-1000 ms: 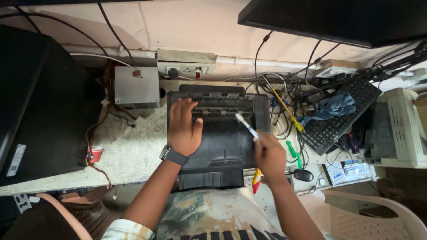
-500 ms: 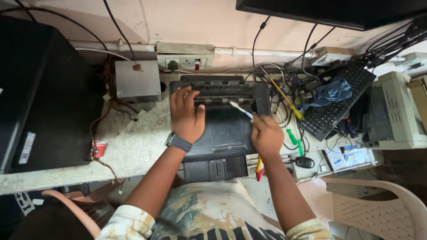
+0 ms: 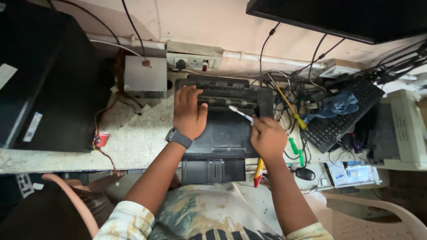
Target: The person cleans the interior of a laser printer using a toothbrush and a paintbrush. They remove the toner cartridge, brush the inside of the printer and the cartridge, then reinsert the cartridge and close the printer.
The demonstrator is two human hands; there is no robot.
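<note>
Black printer (image 3: 224, 133) sits mid-table (image 3: 133, 146), front edge overhanging toward the person. L hand (image 3: 187, 114) lies flat on printer's left top, fingers spread, reaching the open slot at the rear; grip wide, holding nothing; dark watch (image 3: 179, 138) on wrist. R hand (image 3: 267, 138) rests on printer's right edge, grip closed round a toothbrush (image 3: 240, 113), white head pointing up-left over the slot. Red/yellow tool (image 3: 258, 172) pokes out just below R hand. Right of printer: yellow screwdriver (image 3: 291, 109) and green one (image 3: 294, 148) among tangled cables, black keyboard (image 3: 342, 115) w/ blue cloth (image 3: 336, 106) on it, mouse (image 3: 305, 174). Grey metal box (image 3: 146, 76) behind-left; small red cup (image 3: 102, 138) at left.
</note>
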